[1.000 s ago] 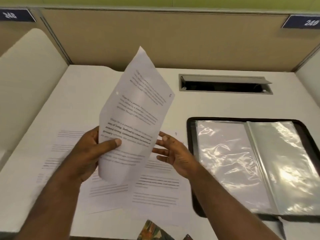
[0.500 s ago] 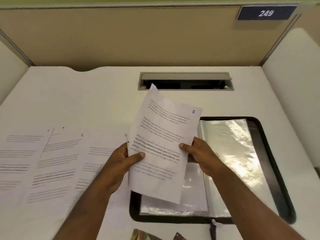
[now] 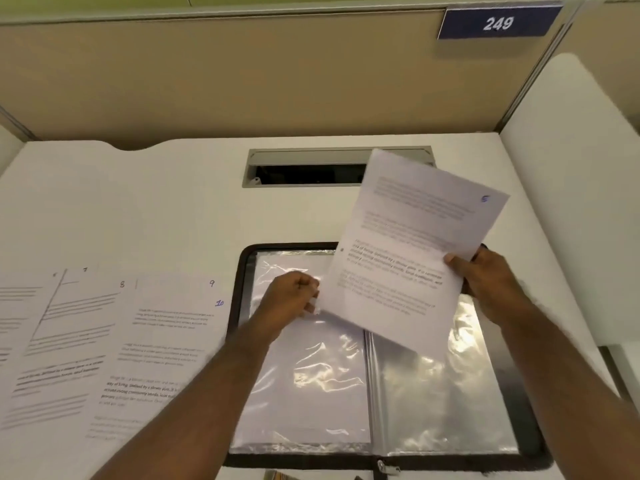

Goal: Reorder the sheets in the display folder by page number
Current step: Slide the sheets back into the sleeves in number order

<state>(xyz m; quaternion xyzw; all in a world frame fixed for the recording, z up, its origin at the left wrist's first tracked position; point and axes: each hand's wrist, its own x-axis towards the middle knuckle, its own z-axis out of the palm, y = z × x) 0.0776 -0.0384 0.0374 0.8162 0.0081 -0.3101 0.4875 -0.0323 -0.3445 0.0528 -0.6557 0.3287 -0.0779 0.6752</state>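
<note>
Sheet 5 [image 3: 408,251] has crossed from above the loose pages to hang tilted over the open display folder [image 3: 242,306], which lies toward the table's [image 3: 173,202] right edge. A second ago the left hand [image 3: 291,299] carried it alone; now the right hand [image 3: 485,278] pinches its right edge, while the left hand's curled fingers close on what looks like a plastic sleeve's top edge beside the sheet's lower left corner. Pages marked 7 to 10 [image 3: 156,323] lie fanned at the left. Probably it goes into a sleeve next.
</note>
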